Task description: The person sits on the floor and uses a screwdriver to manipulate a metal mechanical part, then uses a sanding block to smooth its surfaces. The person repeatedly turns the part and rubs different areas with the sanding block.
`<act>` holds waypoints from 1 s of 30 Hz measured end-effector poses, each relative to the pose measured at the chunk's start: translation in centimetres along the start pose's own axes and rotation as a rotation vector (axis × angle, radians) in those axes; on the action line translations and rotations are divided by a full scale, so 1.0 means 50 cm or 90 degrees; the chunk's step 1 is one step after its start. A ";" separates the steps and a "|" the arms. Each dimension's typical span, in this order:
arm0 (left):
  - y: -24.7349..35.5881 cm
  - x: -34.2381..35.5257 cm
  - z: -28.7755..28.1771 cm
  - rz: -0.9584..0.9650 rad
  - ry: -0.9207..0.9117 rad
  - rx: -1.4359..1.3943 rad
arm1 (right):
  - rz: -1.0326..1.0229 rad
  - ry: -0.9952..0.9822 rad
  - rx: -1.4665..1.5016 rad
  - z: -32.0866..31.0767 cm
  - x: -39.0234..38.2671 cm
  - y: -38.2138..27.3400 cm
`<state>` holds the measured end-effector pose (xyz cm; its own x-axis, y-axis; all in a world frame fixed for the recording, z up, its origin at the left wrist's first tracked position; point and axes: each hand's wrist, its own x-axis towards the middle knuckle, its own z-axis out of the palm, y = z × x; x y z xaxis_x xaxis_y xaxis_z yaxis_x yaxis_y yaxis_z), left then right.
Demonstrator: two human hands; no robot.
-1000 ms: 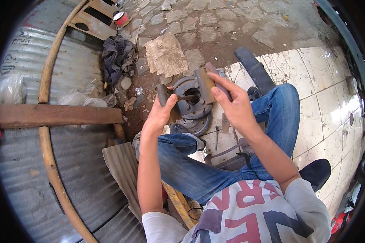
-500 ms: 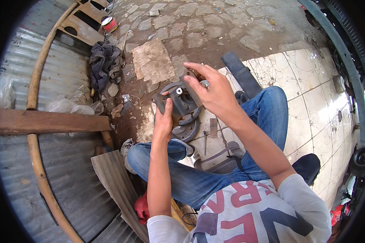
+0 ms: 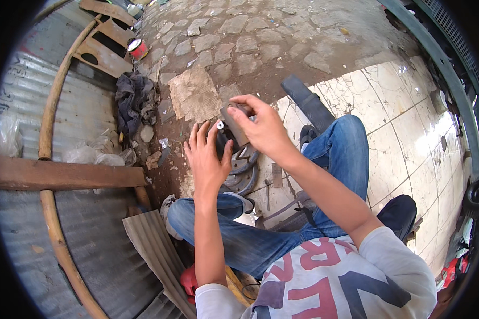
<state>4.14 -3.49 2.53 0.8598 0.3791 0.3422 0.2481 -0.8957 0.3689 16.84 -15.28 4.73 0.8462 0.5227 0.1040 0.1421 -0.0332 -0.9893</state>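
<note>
My right hand (image 3: 253, 125) grips a dark, worn metal bracket (image 3: 237, 133) over a round metal assembly (image 3: 242, 173) between my legs, its thumb on the near face. My left hand (image 3: 207, 162) has its fingers spread at the bracket's left side, touching or very near it. A small pale round end (image 3: 220, 126) shows between the two hands. Much of the assembly is hidden behind my hands. A thin metal tool (image 3: 267, 196) lies on the tile beside the assembly, near a small flat piece (image 3: 277, 175).
Corrugated sheet (image 3: 21, 106) and bamboo poles (image 3: 56, 223) line the left, with a wooden beam (image 3: 69, 173) and dark rags (image 3: 130, 101). Cardboard (image 3: 194, 91) lies on the stone paving. A long black object (image 3: 306, 101) lies on the white tiles (image 3: 394, 122). A metal frame stands right (image 3: 457, 90).
My left hand has loosened from its grip, its fingers now spread out. My right hand has moved left with the bracket, which now stands more upright over the assembly.
</note>
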 end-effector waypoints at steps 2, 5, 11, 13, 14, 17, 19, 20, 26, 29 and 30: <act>-0.018 -0.009 0.027 0.041 0.060 -0.026 | -0.024 0.002 -0.020 0.006 -0.002 0.001; -0.036 -0.012 0.053 -0.107 0.223 -0.399 | -0.018 0.004 0.006 0.007 -0.004 0.012; -0.066 -0.022 0.044 -0.576 -0.052 -1.196 | 0.143 -0.109 0.039 -0.011 -0.004 -0.007; -0.047 -0.025 0.046 -0.562 -0.089 -1.184 | 0.060 -0.096 0.024 -0.009 0.008 0.004; -0.036 -0.026 0.038 -0.532 -0.081 -1.079 | 0.025 -0.090 0.015 -0.009 0.009 0.012; -0.033 -0.036 0.032 -0.557 -0.053 -1.019 | 0.037 -0.109 0.058 -0.011 0.014 0.020; -0.027 -0.042 0.020 -0.573 -0.053 -1.003 | 0.102 -0.122 0.127 -0.018 0.010 0.011; -0.024 -0.046 0.010 -0.582 -0.053 -0.992 | 0.108 -0.122 0.163 -0.017 0.014 0.011; 0.013 -0.046 -0.029 -0.552 -0.019 -0.889 | 0.185 -0.098 0.267 -0.023 0.006 0.016; -0.020 -0.048 -0.011 -0.500 -0.040 -0.731 | 0.220 -0.091 0.281 -0.030 0.001 -0.008; -0.021 -0.044 -0.012 -0.494 -0.049 -0.720 | 0.224 -0.073 0.277 -0.025 -0.005 0.000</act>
<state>1.73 -3.25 1.93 0.7003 0.6438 -0.3084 0.2084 0.2288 0.9509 17.27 -16.46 4.83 0.7395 0.6335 -0.2276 -0.3833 0.1183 -0.9160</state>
